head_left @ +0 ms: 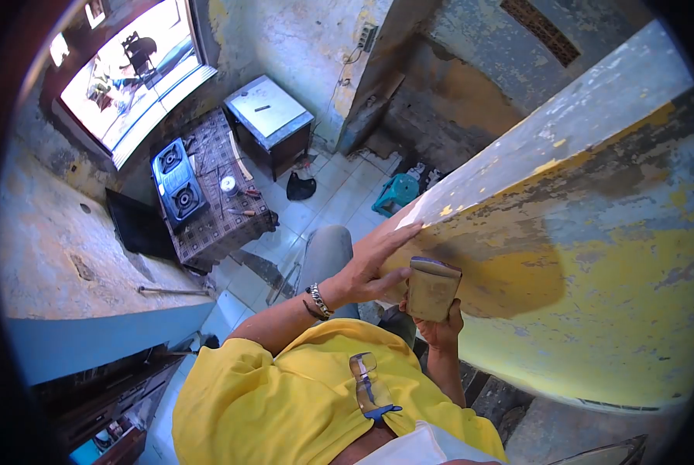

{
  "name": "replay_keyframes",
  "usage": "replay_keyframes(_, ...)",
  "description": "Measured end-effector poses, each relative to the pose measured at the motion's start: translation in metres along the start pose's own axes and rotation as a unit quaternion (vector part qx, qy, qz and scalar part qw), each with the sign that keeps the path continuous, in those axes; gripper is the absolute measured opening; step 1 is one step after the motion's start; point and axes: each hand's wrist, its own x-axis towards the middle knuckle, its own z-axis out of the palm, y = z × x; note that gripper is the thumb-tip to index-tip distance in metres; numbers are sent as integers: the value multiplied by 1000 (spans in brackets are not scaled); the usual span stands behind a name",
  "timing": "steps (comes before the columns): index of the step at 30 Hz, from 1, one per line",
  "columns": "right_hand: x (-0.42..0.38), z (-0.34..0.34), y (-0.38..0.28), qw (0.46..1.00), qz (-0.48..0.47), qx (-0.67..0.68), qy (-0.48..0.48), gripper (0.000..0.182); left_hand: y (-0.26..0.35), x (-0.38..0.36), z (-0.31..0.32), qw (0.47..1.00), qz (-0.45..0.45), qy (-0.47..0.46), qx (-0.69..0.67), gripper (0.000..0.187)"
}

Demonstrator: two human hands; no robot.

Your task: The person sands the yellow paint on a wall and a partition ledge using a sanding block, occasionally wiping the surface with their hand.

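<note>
My left hand (370, 267), a bracelet at its wrist, lies with fingers stretched out against the edge of the peeling wall (595, 225). Its thumb reaches close to the upper left corner of a tan, rectangular block-like object (432, 293); whether they touch is unclear. That object has a dark strip along its top end. My right hand (440, 329) grips it from below, fingers and thumb around its lower part, close to the wall's yellow and brown patches. A pair of glasses (369, 384) hangs at the neck of the yellow shirt.
A two-burner stove (178, 182) and small tools sit on a cloth-covered table (219, 221) at the left. Beyond are a white-topped cabinet (269, 112), a black bag (301, 187) and a green stool (397, 194) on the tiled floor. A window (134, 77) is at upper left.
</note>
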Motion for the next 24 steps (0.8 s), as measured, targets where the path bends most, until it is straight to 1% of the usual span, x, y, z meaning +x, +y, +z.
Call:
replay_keyframes(1, 2, 3, 1, 1000, 2, 13, -3, 90, -9, -12, -7, 999, -20, 4, -47, 78)
replay_keyframes(2, 6, 6, 3, 998, 22, 52, -15, 90, -11, -18, -14, 995, -39, 7, -93, 80)
replay_keyframes(4, 9, 10, 7, 989, 59, 131, -34, 89, -8, -25, -17, 990, -63, -17, -129, 86)
replay_keyframes(5, 10, 10, 9, 989, 76, 121, -43, 88, -4, -26, -16, 986, -76, -29, -147, 89)
replay_keyframes(6, 12, 9, 13, 988, 94, 111, -52, 87, 1, -24, -12, 965, -126, -66, -222, 103)
replay_keyframes(7, 16, 15, 17, 986, 112, 102, -63, 86, 4, -22, -7, 952, -131, -79, -265, 105)
replay_keyframes(8, 17, 30, 19, 991, 118, 56, -3, 82, 8, -21, -2, 938, -135, -90, -307, 108)
replay_keyframes(9, 21, 32, 23, 987, 121, 105, -12, 82, 10, -19, 2, 921, -138, -103, -349, 110)
replay_keyframes(10, 23, 32, 27, 980, 123, 154, -19, 81, 10, -15, 2, 906, -145, -123, -378, 117)
replay_keyframes(11, 25, 31, 29, 972, 123, 201, -27, 80, 9, -14, 3, 902, -143, -127, -387, 116)
replay_keyframes(13, 31, 29, 30, 967, 131, 211, -46, 80, 3, -12, 7, 893, -137, -138, -407, 114)
replay_keyframes(15, 32, 33, 30, 973, 148, 175, -4, 82, 3, -14, 7, 902, -151, -108, -389, 113)
replay_keyframes(16, 30, 47, 26, 977, 159, 132, 47, 83, 4, -17, 6, 907, -157, -93, -379, 112)
replay_keyframes(17, 32, 55, 21, 978, 164, 88, 95, 85, 7, -21, 3, 912, -167, -35, -374, 110)
replay_keyframes(18, 28, 29, 24, 984, 173, 29, 27, 90, 10, -25, -1, 914, -166, 15, -369, 109)
replay_keyframes(19, 32, 16, 26, 988, 140, -41, -45, 92, 8, -14, -7, 919, -147, 49, -363, 107)
replay_keyframes(20, 24, -3, 23, 983, 101, -147, -30, 91, 7, 0, -13, 936, -129, 73, -319, 102)
replay_keyframes(21, 17, 10, 11, 975, 22, -221, -18, 78, 3, 7, -20, 949, -107, 99, -278, 98)
replay_keyframes(22, 5, 5, -3, 967, -4, -252, -26, 74, -22, 10, -30, 970, -98, 83, -205, 93)
replay_keyframes(23, 0, 10, -21, 942, -36, -330, -47, 75, -50, 15, -39, 984, -91, 77, -130, 89)
replay_keyframes(24, -6, 15, -36, 906, -80, -412, -60, 75, -62, 17, -41, 990, -79, 43, -111, 85)
